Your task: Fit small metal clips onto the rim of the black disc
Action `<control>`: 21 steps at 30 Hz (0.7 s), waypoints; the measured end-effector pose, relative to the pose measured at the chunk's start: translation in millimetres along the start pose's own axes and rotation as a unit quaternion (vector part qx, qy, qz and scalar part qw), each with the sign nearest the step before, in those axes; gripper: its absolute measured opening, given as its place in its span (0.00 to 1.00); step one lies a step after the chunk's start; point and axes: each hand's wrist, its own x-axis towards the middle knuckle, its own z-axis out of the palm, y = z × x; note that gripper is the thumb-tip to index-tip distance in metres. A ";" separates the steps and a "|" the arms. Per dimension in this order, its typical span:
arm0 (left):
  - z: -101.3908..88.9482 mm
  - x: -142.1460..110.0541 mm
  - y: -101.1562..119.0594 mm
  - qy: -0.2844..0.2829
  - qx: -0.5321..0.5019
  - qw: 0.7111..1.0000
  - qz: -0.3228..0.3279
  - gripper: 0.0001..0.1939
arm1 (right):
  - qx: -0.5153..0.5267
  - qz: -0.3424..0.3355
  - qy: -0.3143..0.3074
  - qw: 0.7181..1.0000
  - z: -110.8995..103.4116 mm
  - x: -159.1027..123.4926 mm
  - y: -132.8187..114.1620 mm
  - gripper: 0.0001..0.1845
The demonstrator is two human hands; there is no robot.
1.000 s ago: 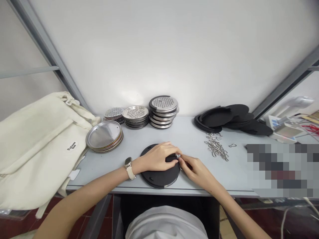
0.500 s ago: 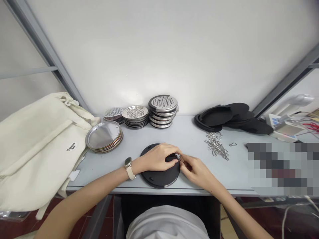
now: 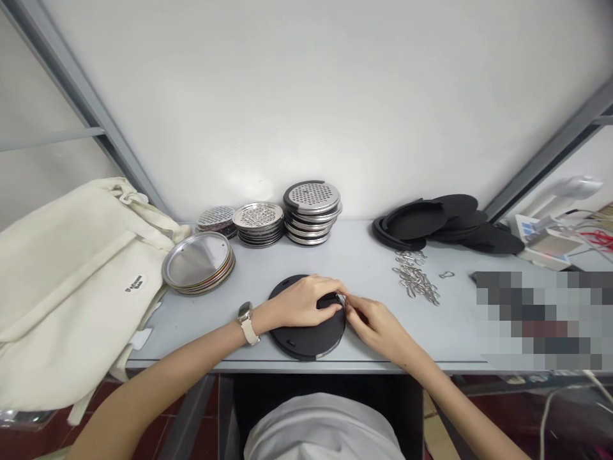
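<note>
A black round disc (image 3: 306, 342) with a raised rim and small slots lies on the table in front of me. My left hand (image 3: 306, 303) lies across it, thumb and fingers curled at its right edge, gripping it. My right hand (image 3: 371, 322) meets it there, its thumb and index finger pinched on a small silvery metal clip (image 3: 341, 298), mostly hidden by the fingertips. To the right lies a pile of metal spring clips (image 3: 416, 280), with one single clip (image 3: 447, 275) apart from it.
Behind my hands stand stacks of perforated metal discs (image 3: 259, 217), one topped by a disc with a black rim (image 3: 313, 197). Plain metal lids (image 3: 196, 260) are stacked at left beside a cream bag (image 3: 76, 275). Black round pieces (image 3: 416, 223) lie at back right, near a white box (image 3: 546, 246).
Both hands stay at the disc's right edge, with only slight finger movement there. The view has shifted a little.
</note>
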 end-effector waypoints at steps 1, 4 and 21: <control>0.2 -0.1 0.0 0.000 -0.001 1.000 -0.001 0.13 | -0.001 0.001 0.003 1.000 0.6 0.0 0.1 0.12; 0.7 0.2 -0.1 0.004 -0.007 1.000 -0.005 0.13 | 0.003 0.002 0.014 1.000 2.1 0.2 0.1 0.14; 9.6 32.9 -8.1 0.027 -0.078 0.993 -0.081 0.14 | 0.047 0.078 -0.006 0.996 -19.4 9.2 17.8 0.13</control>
